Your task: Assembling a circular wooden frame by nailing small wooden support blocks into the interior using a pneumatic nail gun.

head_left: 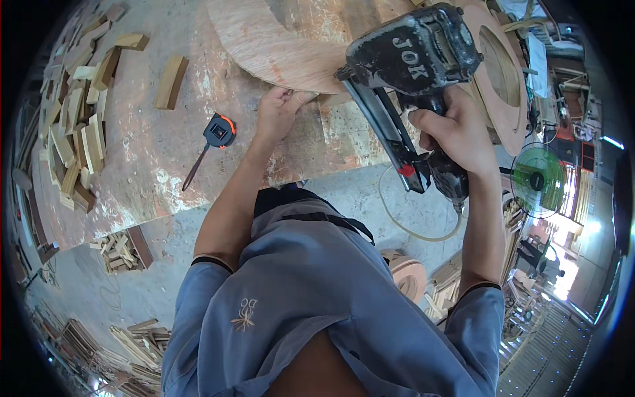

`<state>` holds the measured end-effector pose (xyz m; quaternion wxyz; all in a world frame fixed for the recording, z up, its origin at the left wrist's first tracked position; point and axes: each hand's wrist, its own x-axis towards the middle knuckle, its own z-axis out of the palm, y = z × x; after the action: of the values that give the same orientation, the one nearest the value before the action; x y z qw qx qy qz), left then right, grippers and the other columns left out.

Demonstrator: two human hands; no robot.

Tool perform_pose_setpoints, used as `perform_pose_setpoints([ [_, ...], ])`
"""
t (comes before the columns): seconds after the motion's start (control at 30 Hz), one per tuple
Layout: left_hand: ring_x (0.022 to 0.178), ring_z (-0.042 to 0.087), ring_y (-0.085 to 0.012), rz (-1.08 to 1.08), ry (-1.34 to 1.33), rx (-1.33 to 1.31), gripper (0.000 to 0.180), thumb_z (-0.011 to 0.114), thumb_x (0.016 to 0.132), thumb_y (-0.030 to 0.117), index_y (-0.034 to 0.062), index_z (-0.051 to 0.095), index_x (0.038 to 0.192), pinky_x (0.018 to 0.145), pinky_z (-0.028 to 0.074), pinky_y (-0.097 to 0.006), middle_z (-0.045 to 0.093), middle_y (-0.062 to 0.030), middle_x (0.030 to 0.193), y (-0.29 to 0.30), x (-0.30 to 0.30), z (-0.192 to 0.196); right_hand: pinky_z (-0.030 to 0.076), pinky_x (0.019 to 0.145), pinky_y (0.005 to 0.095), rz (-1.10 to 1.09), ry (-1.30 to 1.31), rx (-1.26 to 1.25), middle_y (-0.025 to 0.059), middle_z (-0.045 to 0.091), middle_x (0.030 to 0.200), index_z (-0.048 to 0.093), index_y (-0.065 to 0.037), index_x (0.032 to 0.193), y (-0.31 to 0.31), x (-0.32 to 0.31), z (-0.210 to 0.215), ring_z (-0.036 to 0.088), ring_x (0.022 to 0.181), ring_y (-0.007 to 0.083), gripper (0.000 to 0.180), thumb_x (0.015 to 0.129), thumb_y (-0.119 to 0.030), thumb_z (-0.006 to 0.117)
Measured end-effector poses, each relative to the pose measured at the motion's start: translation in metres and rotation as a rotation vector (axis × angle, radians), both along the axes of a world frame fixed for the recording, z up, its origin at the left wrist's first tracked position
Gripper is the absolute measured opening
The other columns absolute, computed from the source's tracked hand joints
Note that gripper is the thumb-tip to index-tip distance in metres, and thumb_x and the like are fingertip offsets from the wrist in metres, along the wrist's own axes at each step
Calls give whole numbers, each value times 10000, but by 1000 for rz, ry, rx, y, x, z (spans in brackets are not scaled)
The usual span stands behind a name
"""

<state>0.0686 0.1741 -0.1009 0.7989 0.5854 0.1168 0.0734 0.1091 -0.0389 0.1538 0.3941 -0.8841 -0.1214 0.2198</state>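
Observation:
My right hand point(458, 129) is wrapped round the handle of a black pneumatic nail gun point(413, 56). The gun's nose rests at or just above the edge of a curved plywood piece point(278, 54) on the workbench; contact is hard to tell. At that piece's near edge, my left hand point(281, 112) is closed, with thumb and fingers pinching the edge or something under it. Part of a wooden strip point(331, 100) shows beneath the plywood, beside the left fingers. A black and orange tape measure point(220, 130) with a dark strap lies left of my left forearm.
Small wooden blocks point(73, 126) are heaped along the left of the worn workbench point(159, 155), with one block point(170, 82) apart. A ring-shaped wooden frame point(512, 79) lies at right. An air hose point(423, 237) loops below the bench edge. A green fan point(537, 180) stands at right.

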Motion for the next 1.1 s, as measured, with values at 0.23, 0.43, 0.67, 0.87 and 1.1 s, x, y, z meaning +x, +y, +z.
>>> perform_pose_setpoints([
  [0.23, 671, 551, -55, -7, 75, -63, 151, 672, 873, 118, 26, 647, 991, 625, 475, -212, 652, -4, 844, 4, 0, 0, 456, 446, 222, 58, 49, -18, 51, 586, 674, 546, 70, 936, 13, 0, 8, 573, 489, 88, 276, 776, -121, 664],
  [0.43, 704, 540, -39, 31, 70, -56, 205, 685, 864, 115, -6, 662, 1029, 602, 432, -206, 672, 7, 878, 0, -3, 6, 451, 437, 227, 84, 76, -78, 50, 579, 667, 542, 66, 924, 29, 0, 10, 570, 486, 90, 264, 774, -111, 668],
  [0.67, 763, 556, -33, 11, 19, -64, 240, 676, 870, 87, -8, 654, 1089, 643, 447, -201, 681, 2, 951, 2, -2, 3, 442, 457, 223, 94, 124, -194, 43, 580, 770, 531, 47, 978, 40, 4, 11, 561, 516, 92, 251, 794, -74, 652],
  [0.87, 726, 570, -37, 28, -104, -172, 246, 670, 876, 98, -13, 644, 1094, 613, 454, -197, 675, -5, 941, -1, -3, 4, 453, 449, 245, 174, 3, -133, 54, 576, 673, 528, 74, 949, 44, 2, 17, 563, 493, 96, 244, 790, -80, 629],
  [1.1, 562, 502, -61, 54, 98, -395, 274, 595, 927, 280, 11, 644, 934, 515, 425, -223, 614, 12, 761, 30, 8, 23, 445, 448, 237, 147, 61, -78, 49, 583, 690, 521, 78, 957, 53, 1, 17, 548, 493, 88, 239, 787, -47, 631],
])
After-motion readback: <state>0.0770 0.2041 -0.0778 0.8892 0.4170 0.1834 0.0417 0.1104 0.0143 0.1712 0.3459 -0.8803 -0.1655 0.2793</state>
